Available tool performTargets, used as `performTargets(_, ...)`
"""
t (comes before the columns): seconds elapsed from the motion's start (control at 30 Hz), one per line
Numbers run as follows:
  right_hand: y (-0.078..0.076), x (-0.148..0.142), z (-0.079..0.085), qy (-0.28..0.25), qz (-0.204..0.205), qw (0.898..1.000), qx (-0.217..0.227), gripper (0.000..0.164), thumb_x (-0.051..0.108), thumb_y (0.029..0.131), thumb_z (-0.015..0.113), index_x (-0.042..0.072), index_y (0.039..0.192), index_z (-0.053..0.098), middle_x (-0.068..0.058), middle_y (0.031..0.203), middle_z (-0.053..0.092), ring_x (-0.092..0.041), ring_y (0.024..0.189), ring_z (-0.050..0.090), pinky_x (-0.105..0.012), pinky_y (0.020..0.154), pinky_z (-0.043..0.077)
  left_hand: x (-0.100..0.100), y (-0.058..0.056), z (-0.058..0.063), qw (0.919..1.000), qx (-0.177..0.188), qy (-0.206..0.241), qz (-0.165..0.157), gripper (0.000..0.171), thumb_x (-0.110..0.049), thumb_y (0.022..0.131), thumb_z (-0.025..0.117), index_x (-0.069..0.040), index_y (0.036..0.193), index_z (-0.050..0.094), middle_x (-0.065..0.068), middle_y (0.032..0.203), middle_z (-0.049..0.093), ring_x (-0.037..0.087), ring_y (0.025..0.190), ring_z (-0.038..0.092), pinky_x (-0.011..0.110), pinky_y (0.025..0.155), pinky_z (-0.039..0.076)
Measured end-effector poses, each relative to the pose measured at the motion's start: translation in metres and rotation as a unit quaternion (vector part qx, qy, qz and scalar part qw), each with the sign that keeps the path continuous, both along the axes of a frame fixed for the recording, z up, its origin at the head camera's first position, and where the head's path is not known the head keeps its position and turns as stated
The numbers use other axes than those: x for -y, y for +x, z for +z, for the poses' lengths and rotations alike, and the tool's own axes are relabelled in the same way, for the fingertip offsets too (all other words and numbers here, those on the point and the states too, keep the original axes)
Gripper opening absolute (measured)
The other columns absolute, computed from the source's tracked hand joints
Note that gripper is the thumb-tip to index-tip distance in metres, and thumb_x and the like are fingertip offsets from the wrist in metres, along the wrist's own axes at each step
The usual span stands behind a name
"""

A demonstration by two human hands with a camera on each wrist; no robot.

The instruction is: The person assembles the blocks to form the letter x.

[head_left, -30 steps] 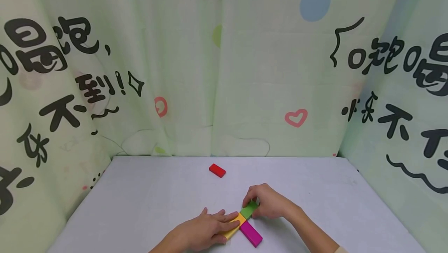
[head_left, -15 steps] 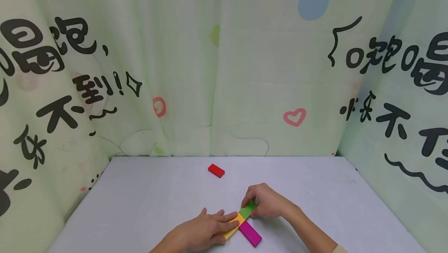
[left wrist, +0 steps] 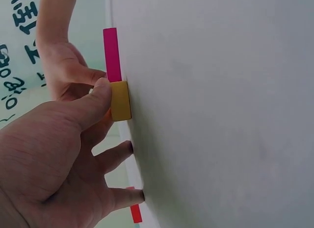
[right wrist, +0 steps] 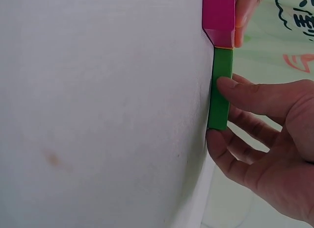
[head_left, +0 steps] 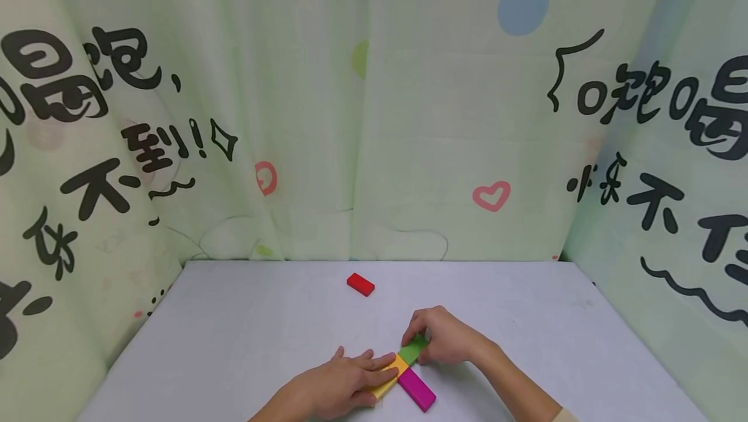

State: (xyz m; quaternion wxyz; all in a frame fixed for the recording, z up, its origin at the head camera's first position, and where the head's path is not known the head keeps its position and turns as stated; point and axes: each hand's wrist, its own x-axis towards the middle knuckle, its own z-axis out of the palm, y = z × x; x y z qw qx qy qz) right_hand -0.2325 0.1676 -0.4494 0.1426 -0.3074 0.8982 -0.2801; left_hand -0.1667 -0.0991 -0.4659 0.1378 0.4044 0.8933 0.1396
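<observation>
Shifted slightly leftward as one whole view since a second ago, without visible movement against the yellow block [left wrist: 120,103]. Pressing on that block with the left hand [head_left: 341,383], fingers straight and spread apart, two of them across its top, thumb at its near end. Pinching the green block [right wrist: 221,108] with the right hand [head_left: 447,334], thumb and curled fingers clamped on it, just past the yellow block's far end and touching it end to end. Can see the magenta block [head_left: 417,389] right of the yellow block, short end set against its side near the far end. Can see the red block [head_left: 360,284] well beyond the yellow block and slightly left of it. Can see the white table [head_left: 263,318] all around the yellow block, and a printed curtain [head_left: 421,117] far behind it.
</observation>
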Motion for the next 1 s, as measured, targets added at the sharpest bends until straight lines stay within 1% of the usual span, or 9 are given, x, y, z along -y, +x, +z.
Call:
performTargets(0.2,-0.0001,0.0014,0.0002,0.004,0.001,1.0,0.007,0.028,0.002,0.079,0.086,0.021,0.1,0.082,0.009,0.098,0.068,-0.011,0.09,0.06,-0.025,0.08,0.054,0.0005,0.0004,0.0009,0.9998,0.014,-0.007,0.009,0.057,-0.035,0.103,0.064,-0.037,0.157,0.046,-0.018,0.167,0.035,0.026,0.152,0.043,0.073,0.109,0.04)
performTargets(0.37,-0.0003,0.0005,0.0001,0.01,-0.001,1.0,0.009,0.028,0.004,0.08,0.086,0.022,0.101,0.081,0.011,0.1,0.068,-0.01,0.092,0.06,-0.025,0.081,0.054,0.001,0.0017,0.0013,0.9998,0.016,-0.005,0.012,0.055,-0.034,0.104,0.062,-0.037,0.157,0.046,-0.019,0.167,0.034,0.027,0.152,0.042,0.073,0.11,0.039)
performTargets(0.6,0.0014,-0.0025,0.0014,0.017,0.002,1.0,0.015,0.03,0.005,0.08,0.085,0.022,0.105,0.081,0.011,0.102,0.067,-0.009,0.094,0.059,-0.025,0.082,0.052,-0.0022,0.0,0.0025,0.999,0.039,-0.012,0.021,0.054,-0.036,0.105,0.061,-0.04,0.157,0.046,-0.022,0.167,0.033,0.025,0.153,0.041,0.074,0.112,0.036)
performTargets(0.87,0.0037,-0.0022,0.006,0.026,0.002,0.999,0.019,0.032,0.009,0.08,0.086,0.023,0.108,0.081,0.013,0.105,0.068,-0.01,0.102,0.059,-0.032,0.091,0.053,-0.0017,-0.0017,0.0049,0.9987,0.045,-0.017,0.019,0.054,-0.036,0.105,0.061,-0.039,0.157,0.046,-0.02,0.167,0.034,0.025,0.153,0.041,0.074,0.111,0.037)
performTargets(1.0,0.0055,-0.0026,0.0056,0.02,0.003,1.0,0.024,0.033,0.009,0.08,0.087,0.022,0.11,0.081,0.011,0.107,0.068,-0.012,0.104,0.06,-0.035,0.093,0.054,-0.0017,-0.0006,0.0058,0.9986,0.046,-0.018,0.02,0.053,-0.037,0.105,0.06,-0.038,0.157,0.047,-0.02,0.167,0.034,0.026,0.153,0.041,0.074,0.111,0.037)
